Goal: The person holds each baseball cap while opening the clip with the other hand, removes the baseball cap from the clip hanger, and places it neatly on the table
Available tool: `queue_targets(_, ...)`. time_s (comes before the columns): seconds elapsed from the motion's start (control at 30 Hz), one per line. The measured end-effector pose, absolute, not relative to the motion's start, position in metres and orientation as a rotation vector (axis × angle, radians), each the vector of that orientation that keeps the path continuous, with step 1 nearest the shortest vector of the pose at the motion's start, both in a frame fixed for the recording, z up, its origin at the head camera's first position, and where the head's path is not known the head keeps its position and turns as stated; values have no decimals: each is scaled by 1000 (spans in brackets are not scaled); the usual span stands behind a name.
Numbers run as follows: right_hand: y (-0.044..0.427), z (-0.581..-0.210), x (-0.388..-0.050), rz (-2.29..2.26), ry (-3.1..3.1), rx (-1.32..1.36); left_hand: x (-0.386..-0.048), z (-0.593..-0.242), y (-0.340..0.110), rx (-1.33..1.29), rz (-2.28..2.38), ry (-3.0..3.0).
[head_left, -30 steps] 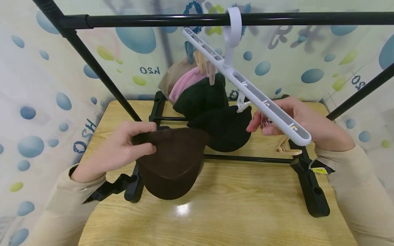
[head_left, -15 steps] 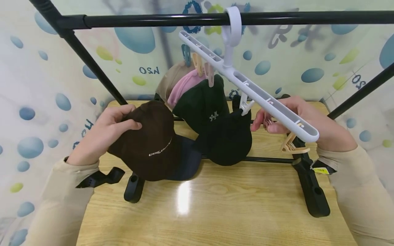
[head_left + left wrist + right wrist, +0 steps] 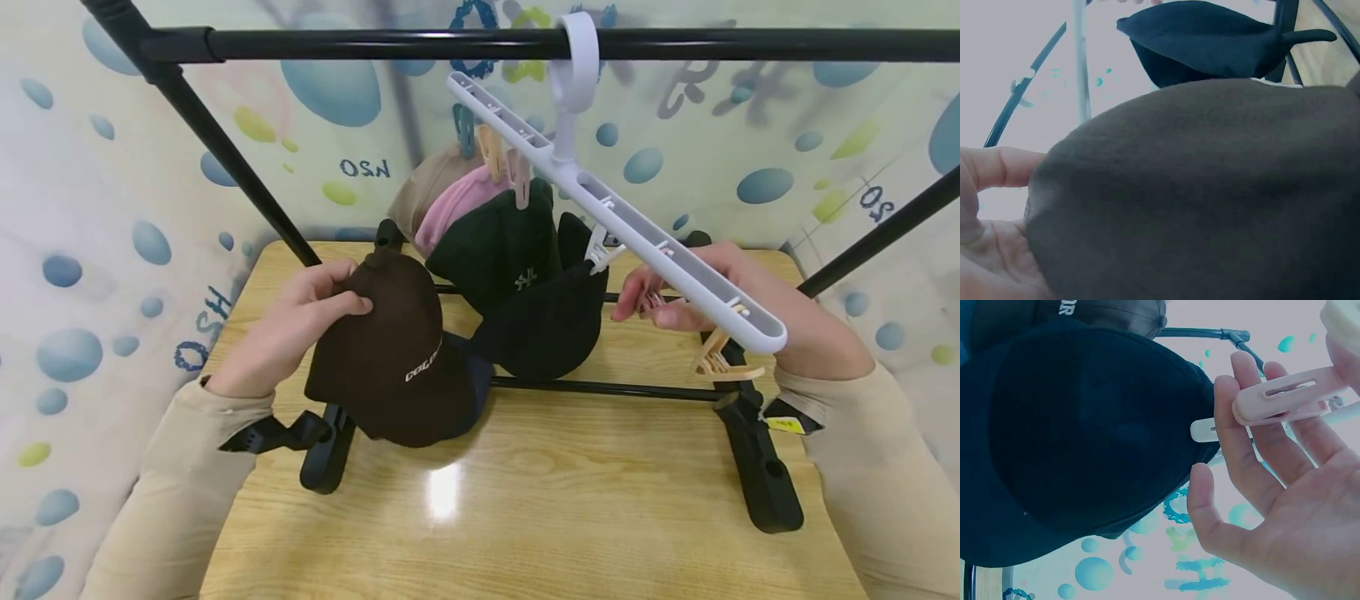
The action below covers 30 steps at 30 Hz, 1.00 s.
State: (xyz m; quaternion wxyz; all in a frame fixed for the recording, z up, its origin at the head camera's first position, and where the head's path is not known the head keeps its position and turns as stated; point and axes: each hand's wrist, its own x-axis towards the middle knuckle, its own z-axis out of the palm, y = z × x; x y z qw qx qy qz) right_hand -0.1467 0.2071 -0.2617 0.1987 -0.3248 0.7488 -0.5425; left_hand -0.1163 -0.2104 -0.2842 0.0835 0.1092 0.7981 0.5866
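Observation:
The left hand [image 3: 288, 325] pinches the rear edge of a brown cap [image 3: 382, 350] between thumb and fingers; white lettering and part of a navy brim show. In the left wrist view the brown cap [image 3: 1197, 187] covers most of the picture. On the white hanger [image 3: 637, 229], a white clip [image 3: 597, 250] holds a black cap [image 3: 547, 325]. The right hand [image 3: 750, 308] is under the hanger's near end. In the right wrist view a pink clip [image 3: 1291, 397] lies across its loosely bent fingers, with the thumb apart from it.
Green [image 3: 491, 250], pink [image 3: 457, 204] and beige [image 3: 427, 183] caps hang from clips farther back. A tan clip [image 3: 720, 358] hangs at the near end. The black rack's top bar [image 3: 375, 45], lower bar [image 3: 615, 387] and feet [image 3: 761, 475] surround the work above a wooden table [image 3: 525, 500].
The left hand has raised the brown cap and turned it, so its lettering shows. The black cap has swung and tilted. The hanger has shifted slightly right; the right hand has barely moved.

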Motion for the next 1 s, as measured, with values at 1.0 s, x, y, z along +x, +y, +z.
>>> queue_targets(1.0, 205, -270, -150, -1681, 2014, -1132, -122, -309, -186, 244, 1876, 2119)
